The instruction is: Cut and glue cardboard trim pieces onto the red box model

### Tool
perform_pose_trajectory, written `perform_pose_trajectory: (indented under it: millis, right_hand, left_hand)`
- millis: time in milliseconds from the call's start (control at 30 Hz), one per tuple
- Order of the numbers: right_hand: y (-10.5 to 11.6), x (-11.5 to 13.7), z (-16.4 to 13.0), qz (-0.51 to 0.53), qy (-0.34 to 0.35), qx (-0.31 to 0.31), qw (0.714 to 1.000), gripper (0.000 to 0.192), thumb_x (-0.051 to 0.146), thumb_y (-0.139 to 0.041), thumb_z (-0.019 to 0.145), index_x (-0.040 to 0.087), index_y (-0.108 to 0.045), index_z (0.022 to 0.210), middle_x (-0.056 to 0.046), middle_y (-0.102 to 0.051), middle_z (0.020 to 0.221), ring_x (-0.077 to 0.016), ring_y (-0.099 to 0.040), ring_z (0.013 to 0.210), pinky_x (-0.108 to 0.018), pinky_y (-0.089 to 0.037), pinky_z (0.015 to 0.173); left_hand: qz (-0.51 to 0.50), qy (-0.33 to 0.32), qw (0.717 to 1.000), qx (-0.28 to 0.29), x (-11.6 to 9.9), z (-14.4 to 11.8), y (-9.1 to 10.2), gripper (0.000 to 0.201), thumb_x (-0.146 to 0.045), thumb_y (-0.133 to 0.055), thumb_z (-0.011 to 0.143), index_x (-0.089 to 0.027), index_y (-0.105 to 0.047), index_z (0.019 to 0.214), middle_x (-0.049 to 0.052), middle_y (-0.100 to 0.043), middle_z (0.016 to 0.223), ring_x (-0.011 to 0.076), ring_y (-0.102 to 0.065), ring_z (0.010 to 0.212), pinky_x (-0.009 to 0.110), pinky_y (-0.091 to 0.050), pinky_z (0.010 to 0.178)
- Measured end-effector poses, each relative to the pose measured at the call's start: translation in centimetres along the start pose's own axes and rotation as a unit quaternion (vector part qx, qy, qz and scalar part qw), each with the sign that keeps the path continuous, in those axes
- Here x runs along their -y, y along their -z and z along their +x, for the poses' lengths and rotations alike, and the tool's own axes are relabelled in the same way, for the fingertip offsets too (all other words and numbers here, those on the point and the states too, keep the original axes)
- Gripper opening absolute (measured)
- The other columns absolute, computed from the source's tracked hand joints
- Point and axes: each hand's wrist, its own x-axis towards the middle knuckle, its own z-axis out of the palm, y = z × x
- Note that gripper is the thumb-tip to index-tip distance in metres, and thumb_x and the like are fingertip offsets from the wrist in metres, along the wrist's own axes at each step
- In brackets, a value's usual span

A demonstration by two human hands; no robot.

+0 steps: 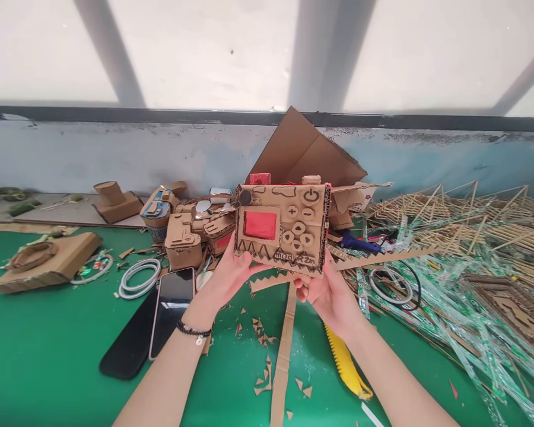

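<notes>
Box (cardboard, w/ red screen & btns) is held up over green table, btns facing the wearer. L hand pinches its lower L corner, thumb in front; R hand is curled round its lower R corner. Rel. to box: strip below, phone lower L, yellow piece lower R, sticks well off to the R.

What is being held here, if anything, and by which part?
A cardboard box with a red panel: the left hand holds its lower left corner, the right hand its lower right.
</notes>
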Motion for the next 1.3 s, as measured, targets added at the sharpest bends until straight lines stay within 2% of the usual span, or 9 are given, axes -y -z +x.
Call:
perform_pose_trajectory:
  millis: [133,233,333,467,600,800,967,1167,1300]
  right_hand:
    - [-0.6,-0.4,0.1,0.008,0.035,-0.007,0.999,0.048,0.057,-0.080,0.091,0.038,-0.057,0.128,0.003,-0.075,0.097,-0.0175,-0.069,0.073,-0.027,-0.052,0.056]
    - [-1.0,-0.6,0.0,0.000,0.049,0.000,0.999,0.046,0.058,-0.076,0.094,0.038,-0.055,0.129,0.003,-0.074,0.090,-0.0181,-0.068,0.073,-0.027,-0.053,0.056]
    - [-1.2,-0.6,-0.2,-0.008,0.065,-0.008,0.998,0.048,0.059,-0.073,0.096,0.037,-0.054,0.134,0.001,-0.075,0.090,-0.0183,-0.069,0.073,-0.027,-0.053,0.056]
    - [-1.5,-0.5,-0.2,-0.027,0.074,-0.017,0.997,0.060,0.062,-0.074,0.094,0.036,-0.051,0.143,0.001,-0.075,0.087,-0.0209,-0.072,0.073,-0.029,-0.054,0.055]
    - [-1.6,-0.5,-0.2,-0.031,0.070,-0.021,0.997,0.071,0.062,-0.077,0.092,0.036,-0.047,0.151,0.000,-0.078,0.091,-0.0205,-0.073,0.075,-0.027,-0.054,0.054]
    - [-1.7,-0.4,-0.2,-0.027,0.055,-0.029,0.998,0.082,0.053,-0.085,0.087,0.040,-0.041,0.155,0.001,-0.079,0.097,-0.0174,-0.072,0.076,-0.025,-0.056,0.056]
    - [-2.0,-0.7,-0.3,-0.015,0.040,-0.028,0.999,0.073,0.049,-0.087,0.086,0.040,-0.048,0.147,0.002,-0.078,0.095,-0.0180,-0.072,0.078,-0.025,-0.056,0.056]
    - [-1.7,-0.9,0.0,-0.008,0.041,-0.029,0.999,0.068,0.045,-0.088,0.085,0.039,-0.054,0.143,0.003,-0.075,0.093,-0.0160,-0.070,0.076,-0.024,-0.055,0.055]
    - [-1.7,-0.9,0.1,-0.004,0.033,-0.030,0.999,0.070,0.042,-0.090,0.083,0.038,-0.056,0.143,0.004,-0.075,0.094,-0.0147,-0.068,0.076,-0.023,-0.055,0.055]
  left_hand:
    - [0.014,-0.001,1.000,-0.018,0.8,0.2,-0.2,0.116,-0.046,-0.100,0.071,-0.041,-0.033,0.165,0.011,-0.073,0.137,0.0363,-0.069,0.130,0.068,-0.046,0.119]
    - [0.033,-0.011,0.999,-0.012,0.8,0.2,-0.8,0.097,-0.045,-0.096,0.077,-0.038,-0.043,0.158,0.011,-0.072,0.138,0.0329,-0.071,0.125,0.064,-0.050,0.116]
    - [0.039,0.005,0.999,-0.001,0.7,0.0,-1.4,0.082,-0.049,-0.091,0.082,-0.035,-0.049,0.151,0.012,-0.071,0.141,0.0342,-0.072,0.124,0.065,-0.048,0.117]
    - [0.013,0.041,0.999,0.005,1.1,-0.1,-1.5,0.080,-0.049,-0.092,0.081,-0.034,-0.050,0.148,0.014,-0.068,0.146,0.0380,-0.070,0.129,0.069,-0.044,0.120]
    - [-0.016,0.041,0.999,-0.010,1.7,0.1,-1.5,0.073,-0.048,-0.090,0.084,-0.032,-0.052,0.144,0.012,-0.070,0.143,0.0372,-0.069,0.131,0.065,-0.045,0.121]
    - [-0.018,0.023,0.999,-0.028,2.5,0.6,-1.4,0.062,-0.047,-0.093,0.080,-0.025,-0.060,0.127,0.009,-0.077,0.118,0.0323,-0.074,0.116,0.061,-0.051,0.113]
    - [-0.015,0.053,0.998,-0.031,2.7,0.7,-1.0,0.044,-0.055,-0.088,0.082,-0.019,-0.070,0.100,0.006,-0.074,0.090,0.0317,-0.074,0.103,0.056,-0.056,0.105]
    - [-0.031,0.078,0.996,-0.011,3.3,0.5,-1.4,0.048,-0.058,-0.087,0.081,-0.016,-0.075,0.102,0.014,-0.078,0.109,0.0358,-0.072,0.115,0.056,-0.053,0.109]
    - [-0.032,0.082,0.996,0.026,3.5,0.3,-1.9,0.052,-0.058,-0.088,0.081,-0.015,-0.075,0.107,0.018,-0.079,0.117,0.0365,-0.073,0.112,0.056,-0.055,0.104]
